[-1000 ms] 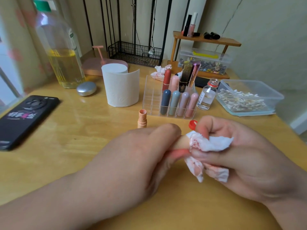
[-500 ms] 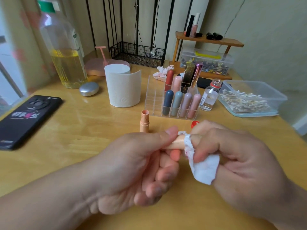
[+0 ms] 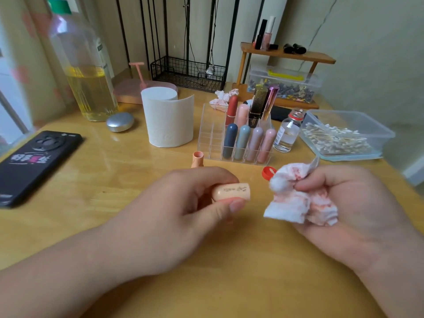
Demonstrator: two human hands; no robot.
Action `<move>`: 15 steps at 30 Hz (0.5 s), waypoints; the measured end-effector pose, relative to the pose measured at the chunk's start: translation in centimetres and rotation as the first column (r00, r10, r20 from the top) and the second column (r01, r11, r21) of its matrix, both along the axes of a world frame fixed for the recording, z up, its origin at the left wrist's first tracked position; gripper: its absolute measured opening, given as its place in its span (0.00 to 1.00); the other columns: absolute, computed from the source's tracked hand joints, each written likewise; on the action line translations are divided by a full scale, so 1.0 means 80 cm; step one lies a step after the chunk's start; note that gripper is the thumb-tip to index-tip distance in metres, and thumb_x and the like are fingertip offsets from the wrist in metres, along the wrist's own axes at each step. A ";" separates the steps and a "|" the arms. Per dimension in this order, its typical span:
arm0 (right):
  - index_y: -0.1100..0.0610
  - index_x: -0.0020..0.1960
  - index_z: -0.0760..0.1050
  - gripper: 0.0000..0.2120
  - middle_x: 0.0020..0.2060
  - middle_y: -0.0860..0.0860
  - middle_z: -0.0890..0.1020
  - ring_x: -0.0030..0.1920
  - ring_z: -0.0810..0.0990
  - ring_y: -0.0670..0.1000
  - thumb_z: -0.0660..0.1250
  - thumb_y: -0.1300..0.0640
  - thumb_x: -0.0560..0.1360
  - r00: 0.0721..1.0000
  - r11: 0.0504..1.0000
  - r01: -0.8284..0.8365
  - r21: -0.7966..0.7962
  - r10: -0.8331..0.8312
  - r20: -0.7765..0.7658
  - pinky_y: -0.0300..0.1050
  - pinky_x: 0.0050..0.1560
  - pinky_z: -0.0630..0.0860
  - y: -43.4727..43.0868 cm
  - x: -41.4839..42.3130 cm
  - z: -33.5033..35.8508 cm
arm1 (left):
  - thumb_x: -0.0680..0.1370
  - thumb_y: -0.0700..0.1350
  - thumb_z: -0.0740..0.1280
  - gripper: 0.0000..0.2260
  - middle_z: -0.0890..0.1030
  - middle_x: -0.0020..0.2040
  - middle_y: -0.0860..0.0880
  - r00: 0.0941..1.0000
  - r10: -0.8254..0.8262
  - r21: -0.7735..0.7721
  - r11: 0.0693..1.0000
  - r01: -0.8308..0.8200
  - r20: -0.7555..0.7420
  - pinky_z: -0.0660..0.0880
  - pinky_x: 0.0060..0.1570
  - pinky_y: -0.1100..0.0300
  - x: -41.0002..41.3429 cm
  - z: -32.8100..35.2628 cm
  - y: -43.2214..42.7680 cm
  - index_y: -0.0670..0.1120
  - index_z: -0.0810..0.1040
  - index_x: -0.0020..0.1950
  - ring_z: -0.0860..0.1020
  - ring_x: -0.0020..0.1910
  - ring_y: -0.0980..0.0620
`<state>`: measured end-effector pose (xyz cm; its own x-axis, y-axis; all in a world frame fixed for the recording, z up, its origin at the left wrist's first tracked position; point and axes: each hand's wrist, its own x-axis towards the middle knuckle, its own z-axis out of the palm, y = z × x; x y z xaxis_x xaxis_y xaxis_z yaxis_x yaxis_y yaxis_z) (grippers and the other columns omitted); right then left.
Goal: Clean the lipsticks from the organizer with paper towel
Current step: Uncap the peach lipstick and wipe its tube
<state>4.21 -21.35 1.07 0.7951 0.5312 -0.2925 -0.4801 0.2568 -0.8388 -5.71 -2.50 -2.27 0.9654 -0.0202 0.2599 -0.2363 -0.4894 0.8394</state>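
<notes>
Pinches the peach cylindrical plastic lipstick cap [image 3: 231,192] in the left hand [image 3: 183,210], thumb below, forefinger above, remaining fingers curled underneath. Holds it level above the wooden bench [image 3: 114,191] with the flat end facing the other hand, presumably to present that end for wiping

Clamps the crumpled white paper towel [image 3: 296,203], blotched red and pink, in the right hand [image 3: 348,203], thumb pressing the wad against curled fingers. Keeps towel and cap well apart; judged as a pause between wipes, for inspection or for turning a cleaner patch outward

Leaves the matching peach lipstick base [image 3: 197,159] upright on the bench, just in front of the clear acrylic compartment organizer [image 3: 211,134], likely so that the exposed top touches nothing

Stores the remaining lipsticks [image 3: 249,143] upright in two rows at the organizer side nearest the small clear glass bottle [image 3: 288,131]; shows nothing in the opposite compartments

Stands the white paper towel roll [image 3: 167,120] just beside the organizer, within reach for a fresh sheet. Sets the bottle uncapped, its red screw cap [image 3: 267,172] lying on the bench behind the wad; probably the cleaning liquid

Next, by judgement: refit cap to base and return the lipstick to a compartment. Fold the towel to an unstained area first, or expect re-smearing
</notes>
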 end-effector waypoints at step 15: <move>0.58 0.36 0.82 0.08 0.37 0.57 0.84 0.38 0.83 0.52 0.66 0.67 0.62 0.990 0.988 0.051 -0.148 -0.031 0.138 0.48 0.43 0.72 0.003 0.005 -0.013 | 0.74 0.54 0.65 0.05 0.75 0.42 0.56 0.980 0.091 0.484 0.875 0.006 -0.178 0.74 0.41 0.60 -0.001 -0.009 -0.013 0.54 0.75 0.44 0.75 0.42 0.56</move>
<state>4.62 -21.11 0.00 0.8529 0.4552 -0.2557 -0.3518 0.1394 -0.9256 -5.82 -3.51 -2.98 0.9978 -0.0529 0.0411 -0.0666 -0.8488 0.5245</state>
